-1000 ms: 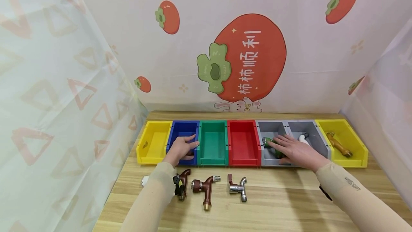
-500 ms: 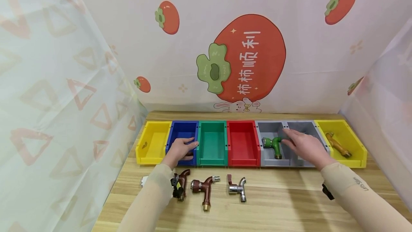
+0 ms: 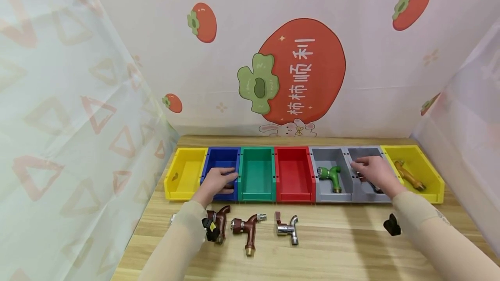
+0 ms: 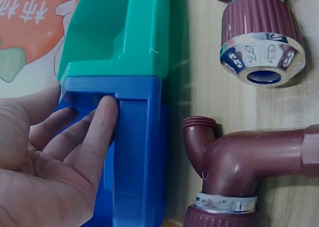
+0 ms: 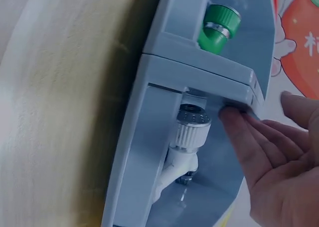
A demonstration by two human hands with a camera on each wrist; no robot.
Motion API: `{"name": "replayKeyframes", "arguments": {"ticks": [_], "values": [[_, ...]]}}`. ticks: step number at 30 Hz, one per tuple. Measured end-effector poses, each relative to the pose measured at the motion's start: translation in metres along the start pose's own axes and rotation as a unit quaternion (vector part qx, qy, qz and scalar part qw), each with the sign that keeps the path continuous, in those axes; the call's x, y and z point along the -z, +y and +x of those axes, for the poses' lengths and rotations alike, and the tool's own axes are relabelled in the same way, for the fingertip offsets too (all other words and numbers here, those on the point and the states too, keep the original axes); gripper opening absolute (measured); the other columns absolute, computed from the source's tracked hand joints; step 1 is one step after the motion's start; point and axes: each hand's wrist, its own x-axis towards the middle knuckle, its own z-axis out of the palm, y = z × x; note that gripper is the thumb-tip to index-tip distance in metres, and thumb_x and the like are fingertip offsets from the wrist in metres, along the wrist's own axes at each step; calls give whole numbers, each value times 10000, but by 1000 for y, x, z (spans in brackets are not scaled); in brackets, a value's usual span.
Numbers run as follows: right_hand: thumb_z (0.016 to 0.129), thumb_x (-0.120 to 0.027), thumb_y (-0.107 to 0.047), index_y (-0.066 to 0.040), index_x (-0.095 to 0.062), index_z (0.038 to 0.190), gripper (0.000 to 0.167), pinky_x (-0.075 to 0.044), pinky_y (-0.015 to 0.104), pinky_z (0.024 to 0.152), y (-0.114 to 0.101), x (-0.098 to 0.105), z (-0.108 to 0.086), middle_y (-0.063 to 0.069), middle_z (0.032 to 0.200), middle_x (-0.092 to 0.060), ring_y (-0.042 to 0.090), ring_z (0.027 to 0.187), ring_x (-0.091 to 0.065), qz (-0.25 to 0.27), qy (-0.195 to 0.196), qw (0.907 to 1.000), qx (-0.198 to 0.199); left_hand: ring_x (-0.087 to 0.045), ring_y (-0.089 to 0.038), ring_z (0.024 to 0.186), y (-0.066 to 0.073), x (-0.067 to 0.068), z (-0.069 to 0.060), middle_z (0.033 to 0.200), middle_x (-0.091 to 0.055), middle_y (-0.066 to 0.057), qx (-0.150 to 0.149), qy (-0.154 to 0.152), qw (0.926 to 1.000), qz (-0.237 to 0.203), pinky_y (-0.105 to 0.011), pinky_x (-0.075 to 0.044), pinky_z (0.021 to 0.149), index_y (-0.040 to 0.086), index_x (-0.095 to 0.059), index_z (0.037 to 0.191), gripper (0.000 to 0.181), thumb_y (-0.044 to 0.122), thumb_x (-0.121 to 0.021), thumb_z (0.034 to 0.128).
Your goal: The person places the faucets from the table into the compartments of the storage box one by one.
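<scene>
My left hand point(image 3: 216, 183) reaches into the blue bin point(image 3: 223, 153), its fingers fairly straight against the wall shared with the green bin point(image 4: 119, 67). Nothing shows in its grasp. The right hand point(image 3: 376, 172) is over the right grey bin point(image 5: 212, 187), with fingertips at the divider between the two grey bins and the thumb apart. Below those fingers a white faucet point(image 5: 184, 155) lies in that bin, mostly covered by the hand in the head view. A green faucet point(image 3: 332, 177) rests in the left grey bin point(image 3: 326, 153).
Further bins in the row are a red one point(image 3: 294, 170) and yellow ones at both ends. An ochre faucet point(image 3: 409, 177) lies in the right yellow bin point(image 3: 433, 185). Two maroon faucets, one here point(image 3: 250, 231), and a chrome faucet point(image 3: 288, 229) lie on the wooden table point(image 3: 312, 259).
My right hand has moved rightward off the green faucet, uncovering it, to the right grey bin. The left hand stays nearly still in the blue bin.
</scene>
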Motion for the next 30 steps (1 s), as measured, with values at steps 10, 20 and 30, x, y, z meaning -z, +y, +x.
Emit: {"name": "replayKeyframes", "arguments": {"ticks": [10, 20, 30], "values": [[992, -684, -167, 187, -656, 1188, 405, -636, 441, 782, 6, 4, 2, 206, 984, -745, 191, 778, -743, 1003, -418, 9926, -550, -694, -347, 1124, 15, -1, -16, 1395, -625, -170, -419, 70, 9986, 299, -414, -632, 828, 105, -570, 1472, 469, 247, -642, 1031], [1003, -677, -158, 150, -696, 1113, 327, -641, 382, 755, 4, 11, 4, 63, 844, -722, 146, 720, -708, 1416, -762, 9822, -970, -731, -304, 1034, 40, -14, -44, 1292, -698, -113, -1129, 97, 9882, 1028, -420, -634, 810, 145, -636, 1416, 394, 246, -635, 1035], [1006, -671, -152, 151, -691, 1105, 320, -640, 371, 748, 6, 12, 7, 52, 820, -725, 154, 716, -710, 1544, -882, 9778, -1106, -726, -252, 1009, 31, -58, -52, 1363, -666, -79, -1750, -803, 9605, 2010, -360, -624, 774, 137, -672, 1373, 403, 308, -670, 1008]]}}
